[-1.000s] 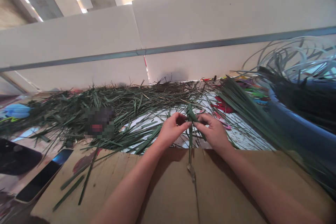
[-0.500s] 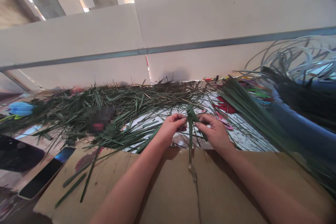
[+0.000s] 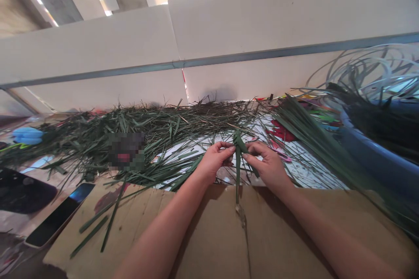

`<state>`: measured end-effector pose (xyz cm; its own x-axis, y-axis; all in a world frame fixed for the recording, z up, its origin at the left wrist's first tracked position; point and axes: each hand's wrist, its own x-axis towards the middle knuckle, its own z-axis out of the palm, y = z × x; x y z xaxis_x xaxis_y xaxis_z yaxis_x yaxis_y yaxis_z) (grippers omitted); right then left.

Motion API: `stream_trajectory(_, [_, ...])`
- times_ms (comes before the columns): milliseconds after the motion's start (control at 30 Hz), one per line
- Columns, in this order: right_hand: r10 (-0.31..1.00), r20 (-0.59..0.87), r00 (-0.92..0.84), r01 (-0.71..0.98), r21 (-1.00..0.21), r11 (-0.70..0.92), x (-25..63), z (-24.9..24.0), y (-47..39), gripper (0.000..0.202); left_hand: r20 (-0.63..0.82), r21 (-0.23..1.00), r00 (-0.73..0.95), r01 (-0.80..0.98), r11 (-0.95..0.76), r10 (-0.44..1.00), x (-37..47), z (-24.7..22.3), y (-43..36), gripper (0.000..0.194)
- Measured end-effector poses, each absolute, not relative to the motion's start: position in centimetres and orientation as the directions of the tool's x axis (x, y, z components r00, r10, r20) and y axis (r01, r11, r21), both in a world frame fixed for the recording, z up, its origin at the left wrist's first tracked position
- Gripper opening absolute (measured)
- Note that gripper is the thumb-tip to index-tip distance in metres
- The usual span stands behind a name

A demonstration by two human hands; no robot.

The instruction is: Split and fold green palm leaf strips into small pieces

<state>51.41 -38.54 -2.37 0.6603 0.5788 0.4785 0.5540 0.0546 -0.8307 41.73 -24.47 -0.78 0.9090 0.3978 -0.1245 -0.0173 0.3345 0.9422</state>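
Note:
Between my two hands is a green piece of folded leaf strips (image 3: pixel 240 143), narrow at the top with ends hanging down. Its left edge is pinched by the thumb and fingers of my left hand (image 3: pixel 216 159). On the other side, my right hand (image 3: pixel 266 162) grips a slanting strip of it between thumb and fingers. A long strip (image 3: pixel 238 183) drops from the piece to a knotted end with a thin cord (image 3: pixel 241 217), over the cardboard (image 3: pixel 212 235). Some fingertips are hidden behind the leaf.
Heaped cut leaves (image 3: pixel 137 122) lie along the white panel wall (image 3: pixel 262 74). A bundle of long leaves (image 3: pixel 304 139) slants at the right beside a blue tub (image 3: pixel 386 152). A phone (image 3: pixel 60 216) and loose strips (image 3: pixel 93 231) are at the left.
Both hands keep hold of the folded leaf piece at the same spot. The left hand has shifted very slightly right; the piece's folds look a little turned.

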Motion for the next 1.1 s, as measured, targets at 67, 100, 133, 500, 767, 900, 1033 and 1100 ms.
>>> stream_trajectory(67, [0.582, 0.475, 0.660, 0.546, -0.835, 0.062, 51.32, -2.30, -38.54, 0.019, -0.137, 0.931, 0.913, -0.014, 0.365, 0.384, 41.74, -0.91, -24.53, 0.050])
stream_trajectory(100, [0.584, 0.469, 0.663, 0.539, -0.840, 0.064, 51.27, -2.26, -38.53, 0.020, -0.137, 0.924, 0.918, -0.017, 0.381, 0.373, 41.73, -0.96, -24.54, 0.049])
stream_trajectory(133, [0.584, 0.462, 0.667, 0.529, -0.846, 0.065, 51.23, -2.23, -38.52, 0.020, -0.136, 0.918, 0.921, -0.021, 0.395, 0.364, 41.72, -1.00, -24.55, 0.048])
stream_trajectory(500, [0.620, 0.418, 0.664, 0.473, -0.877, 0.084, 51.01, -2.19, -38.48, 0.024, -0.115, 0.910, 0.919, -0.054, 0.411, 0.377, 41.76, -0.88, -24.86, 0.041])
stream_trajectory(767, [0.669, 0.310, 0.676, 0.272, -0.948, 0.164, 50.77, -1.59, -38.60, 0.030, -0.101, 0.882, 0.930, -0.080, 0.465, 0.353, 41.90, -1.15, -24.37, 0.038])
stream_trajectory(900, [0.654, 0.233, 0.719, 0.101, -0.967, 0.233, 50.87, -1.64, -38.29, 0.030, -0.095, 0.863, 0.942, -0.083, 0.498, 0.322, 41.97, -1.32, -24.29, 0.039])
stream_trajectory(1033, [0.662, 0.210, 0.719, 0.054, -0.967, 0.249, 51.00, -1.83, -38.00, 0.034, -0.097, 0.855, 0.945, -0.081, 0.512, 0.313, 42.09, -1.54, -24.24, 0.037])
stream_trajectory(1100, [0.652, 0.217, 0.727, 0.055, -0.964, 0.259, 51.10, -1.91, -37.96, 0.034, -0.090, 0.850, 0.949, -0.085, 0.519, 0.302, 42.15, -1.65, -24.22, 0.035])
